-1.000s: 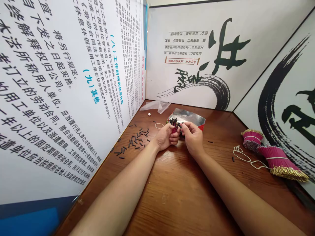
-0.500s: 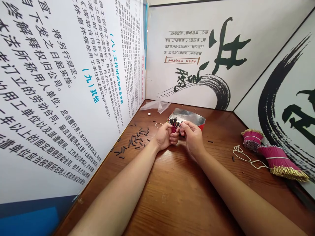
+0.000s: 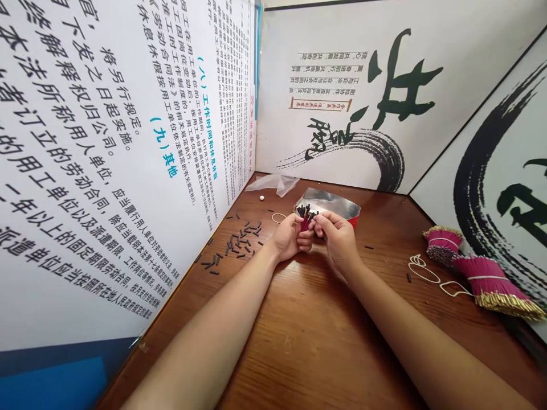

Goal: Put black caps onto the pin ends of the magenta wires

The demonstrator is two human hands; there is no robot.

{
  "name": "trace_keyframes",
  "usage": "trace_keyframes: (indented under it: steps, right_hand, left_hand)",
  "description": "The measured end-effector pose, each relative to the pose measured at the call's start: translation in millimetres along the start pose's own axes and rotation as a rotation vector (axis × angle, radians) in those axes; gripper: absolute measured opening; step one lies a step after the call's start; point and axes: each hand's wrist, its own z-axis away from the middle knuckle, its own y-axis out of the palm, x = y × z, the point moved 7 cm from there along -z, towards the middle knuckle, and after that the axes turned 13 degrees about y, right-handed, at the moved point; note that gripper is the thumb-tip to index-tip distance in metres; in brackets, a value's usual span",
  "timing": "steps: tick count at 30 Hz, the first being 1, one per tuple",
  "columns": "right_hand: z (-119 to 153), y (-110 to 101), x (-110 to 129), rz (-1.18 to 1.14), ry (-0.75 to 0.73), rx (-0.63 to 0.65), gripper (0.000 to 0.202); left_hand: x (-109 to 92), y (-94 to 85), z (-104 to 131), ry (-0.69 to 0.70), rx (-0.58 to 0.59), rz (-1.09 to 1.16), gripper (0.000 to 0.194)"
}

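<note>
My left hand point(image 3: 293, 236) is closed around a small bundle of magenta wires point(image 3: 305, 223). Black sleeves cover many of the wire tips, and a few gold ends show among them. Close against it on the right, my right hand point(image 3: 339, 236) has thumb and index finger pinched at the edge of the bundle. Whatever lies between those fingertips is too small to make out. Just behind both hands sits an open foil-lined pouch point(image 3: 331, 199) with a red side. To the left, many loose black sleeves point(image 3: 241, 242) are scattered on the wooden table point(image 3: 294, 341).
Two tied bundles of magenta wires point(image 3: 487, 270) lie at the right, beside a loose white cord point(image 3: 427, 270). A clear plastic bag point(image 3: 277, 183), a small white bead point(image 3: 262, 198) and a pale loop point(image 3: 278, 217) lie toward the back. Printed panels point(image 3: 325, 142) wall the table.
The whole view has shifted slightly, so everything appears a little farther right. My right fingertips have made a small move at the wire tips; the left hand keeps its hold.
</note>
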Motion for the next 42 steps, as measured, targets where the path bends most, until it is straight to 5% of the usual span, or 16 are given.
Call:
trace_keyframes:
  steps: [9,22,42]
  right_hand:
    - [-4.4,-19.1,-8.9,-0.082,0.006,-0.208,0.017]
    - [-7.2,-14.9,-13.7,-0.220,0.036,-0.100,0.018]
    - [-7.5,-14.1,-15.4,-0.167,0.056,-0.114,0.022]
  left_hand:
    - [1.4,2.5,-1.0,0.004,0.036,-0.005,0.009]
    - [1.8,1.5,-1.3,0.021,0.001,-0.020,0.007]
    - [-0.6,5.9,0.7,0.057,0.004,-0.003,0.004]
